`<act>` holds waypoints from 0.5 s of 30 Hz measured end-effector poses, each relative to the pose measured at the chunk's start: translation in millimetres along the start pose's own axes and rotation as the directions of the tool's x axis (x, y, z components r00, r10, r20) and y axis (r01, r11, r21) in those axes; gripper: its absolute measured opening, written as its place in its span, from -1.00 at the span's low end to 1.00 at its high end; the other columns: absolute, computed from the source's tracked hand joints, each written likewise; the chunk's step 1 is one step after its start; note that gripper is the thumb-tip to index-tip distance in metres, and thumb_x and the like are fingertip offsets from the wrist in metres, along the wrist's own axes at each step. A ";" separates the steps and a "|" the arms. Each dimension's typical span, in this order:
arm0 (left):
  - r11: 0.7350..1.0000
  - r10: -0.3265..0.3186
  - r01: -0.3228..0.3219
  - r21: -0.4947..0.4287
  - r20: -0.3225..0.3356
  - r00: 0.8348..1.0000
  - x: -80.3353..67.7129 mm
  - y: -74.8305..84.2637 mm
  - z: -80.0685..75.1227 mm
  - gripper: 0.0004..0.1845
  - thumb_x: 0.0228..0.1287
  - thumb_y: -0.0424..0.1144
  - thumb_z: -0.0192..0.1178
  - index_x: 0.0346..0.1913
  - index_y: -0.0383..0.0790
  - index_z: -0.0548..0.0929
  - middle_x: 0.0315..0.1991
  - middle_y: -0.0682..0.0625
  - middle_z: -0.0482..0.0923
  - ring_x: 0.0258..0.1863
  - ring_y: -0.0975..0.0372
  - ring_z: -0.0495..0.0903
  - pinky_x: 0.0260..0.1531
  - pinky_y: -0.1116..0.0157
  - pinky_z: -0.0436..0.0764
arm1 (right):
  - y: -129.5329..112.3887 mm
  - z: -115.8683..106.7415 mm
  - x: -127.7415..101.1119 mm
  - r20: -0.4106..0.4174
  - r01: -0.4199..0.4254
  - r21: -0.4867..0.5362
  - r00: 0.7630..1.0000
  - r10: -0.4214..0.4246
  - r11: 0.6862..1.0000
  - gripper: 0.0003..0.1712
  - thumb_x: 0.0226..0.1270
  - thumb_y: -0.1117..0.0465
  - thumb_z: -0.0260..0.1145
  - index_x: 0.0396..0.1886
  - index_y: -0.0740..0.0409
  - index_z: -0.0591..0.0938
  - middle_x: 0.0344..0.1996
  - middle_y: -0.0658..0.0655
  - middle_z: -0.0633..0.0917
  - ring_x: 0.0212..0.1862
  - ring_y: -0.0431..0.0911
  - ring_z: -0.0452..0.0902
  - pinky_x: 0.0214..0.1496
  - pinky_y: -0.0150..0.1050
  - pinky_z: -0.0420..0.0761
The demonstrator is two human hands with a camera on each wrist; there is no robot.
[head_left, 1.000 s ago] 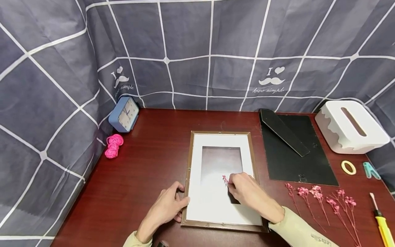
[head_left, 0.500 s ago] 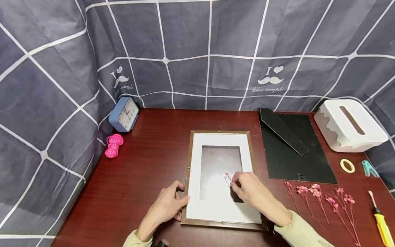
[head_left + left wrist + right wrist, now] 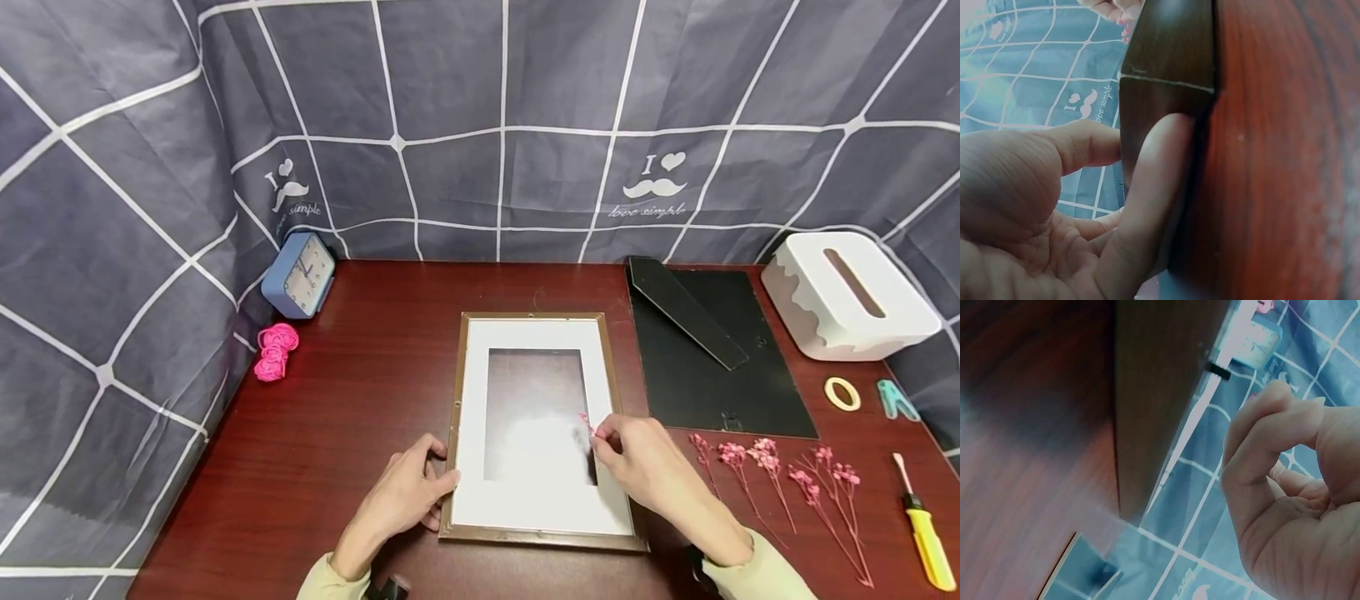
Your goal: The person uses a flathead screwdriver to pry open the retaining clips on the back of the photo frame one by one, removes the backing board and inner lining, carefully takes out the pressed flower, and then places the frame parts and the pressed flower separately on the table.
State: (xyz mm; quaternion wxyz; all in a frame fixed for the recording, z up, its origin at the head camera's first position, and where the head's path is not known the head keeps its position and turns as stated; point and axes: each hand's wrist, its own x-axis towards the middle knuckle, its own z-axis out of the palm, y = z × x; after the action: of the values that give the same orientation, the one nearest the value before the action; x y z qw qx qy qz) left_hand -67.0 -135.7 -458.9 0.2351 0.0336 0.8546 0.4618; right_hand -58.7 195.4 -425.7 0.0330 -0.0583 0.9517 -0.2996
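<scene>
A brown picture frame (image 3: 543,542) with a white mat (image 3: 536,508) lies on the table, its window showing glass with a bright reflection. My left hand (image 3: 408,487) holds the frame's left side near the lower corner, thumb over the edge. In the left wrist view a finger (image 3: 1160,169) presses along the frame's outer side. My right hand (image 3: 648,462) is over the right part of the mat, pinching a small pink dried flower sprig (image 3: 585,421) between thumb and fingertips. In the right wrist view the curled fingers (image 3: 1247,456) hide most of the sprig.
Several pink dried flower stems (image 3: 765,458) lie at the right, by a yellow screwdriver (image 3: 928,542). Behind them are a black frame back (image 3: 720,400) with its stand, a tape roll (image 3: 842,394), a teal clip (image 3: 896,402) and a tissue box (image 3: 847,300). A clock (image 3: 300,275) and pink twine (image 3: 276,352) sit left.
My right hand has moved right with the flower sprig, from over the window to its right edge. The left hand keeps its hold on the frame.
</scene>
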 end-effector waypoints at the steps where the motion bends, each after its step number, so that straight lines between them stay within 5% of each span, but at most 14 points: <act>1: 1.000 0.001 -0.001 0.001 0.003 1.000 0.4 0.2 0.5 -0.59 0.47 -0.22 0.33 0.21 -0.39 0.54 -0.52 -0.05 0.59 -0.73 0.28 0.67 -0.67 0.25 0.77 | 2.7 -1.4 -2.7 -0.011 -0.005 -0.002 1.000 0.005 1.000 -0.86 0.43 0.33 0.43 -0.36 0.06 0.73 -0.58 -0.12 0.60 -0.51 -0.28 0.34 -0.48 -0.41 0.33; 15: 0.999 -0.034 0.035 -0.025 0.009 0.999 -1.4 5.2 0.4 -0.57 0.48 -0.23 0.36 0.25 -0.38 0.53 -0.48 -0.09 0.55 -0.69 0.20 0.70 -0.64 0.21 0.79 | 45.9 -17.1 -31.3 -0.069 -0.080 -0.047 0.995 0.077 0.996 -0.88 0.43 0.29 0.47 -0.35 0.09 0.73 -0.60 -0.11 0.60 -0.52 -0.26 0.27 -0.50 -0.35 0.27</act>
State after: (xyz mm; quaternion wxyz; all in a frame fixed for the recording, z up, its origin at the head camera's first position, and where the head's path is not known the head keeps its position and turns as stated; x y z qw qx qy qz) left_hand -66.4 -132.9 -454.4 0.2468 0.0178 0.8483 0.4682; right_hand -33.5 246.5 -437.1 0.0113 -0.0116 0.9610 -0.2759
